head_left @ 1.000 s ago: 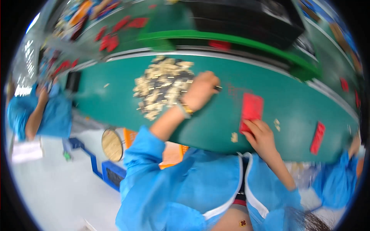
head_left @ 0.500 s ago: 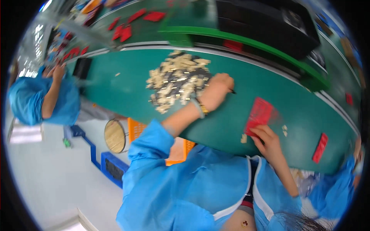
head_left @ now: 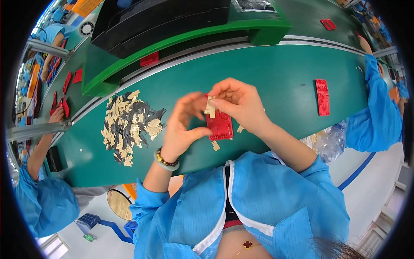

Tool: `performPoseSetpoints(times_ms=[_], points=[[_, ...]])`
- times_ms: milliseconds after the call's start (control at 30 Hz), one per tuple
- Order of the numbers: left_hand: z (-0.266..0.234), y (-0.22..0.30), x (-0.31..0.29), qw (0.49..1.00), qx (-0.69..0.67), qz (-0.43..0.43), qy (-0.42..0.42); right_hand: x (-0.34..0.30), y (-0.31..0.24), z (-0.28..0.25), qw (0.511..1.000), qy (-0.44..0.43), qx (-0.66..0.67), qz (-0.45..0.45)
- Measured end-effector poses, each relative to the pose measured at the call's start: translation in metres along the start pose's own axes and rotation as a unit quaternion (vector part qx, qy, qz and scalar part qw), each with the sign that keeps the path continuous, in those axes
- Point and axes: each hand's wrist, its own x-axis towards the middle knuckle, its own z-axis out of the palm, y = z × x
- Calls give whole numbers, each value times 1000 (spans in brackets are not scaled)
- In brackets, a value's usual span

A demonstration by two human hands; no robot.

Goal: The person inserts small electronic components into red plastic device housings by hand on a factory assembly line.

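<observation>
My right hand pinches a small flat cream piece with a stepped outline between thumb and fingers. The piece lies over the upper end of a red plastic shell, whose ribbed inner side faces up. At the shell's left edge is my left hand, its thumb against the rim. Motion smears its other fingers, so whether they hold anything cannot be made out. Loose cream pieces lie beside the shell. Further left spreads a heap of mixed cream and dark grey pieces.
Another red shell lies to the right on the green table. A raised green shelf carrying black boxes runs along the back. Co-workers in blue sit at the left and right. A clear plastic bag hangs near the right edge.
My view has turned. My left hand has moved from beside the heap to the red shell's left edge. My right hand now pinches a cream piece over the shell.
</observation>
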Motion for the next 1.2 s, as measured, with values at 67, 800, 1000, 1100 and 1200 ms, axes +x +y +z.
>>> performPoseSetpoints(times_ms=[67,800,1000,1100,1200], points=[[-2,-4,-10,949,-167,-257,-81,-4,1,2,999,13,-48,-19],[10,-13,-2,883,345,269,-171,-28,-10,-45,933,-68,-345,-79],[11,-15,0,848,377,351,-123,-24,-14,-34,890,-174,-413,-90],[11,-11,3,837,391,363,-124,-27,-12,-33,883,-151,-410,-172],[9,-14,13,868,434,222,-97,-43,-12,-50,834,-189,-516,-47]])
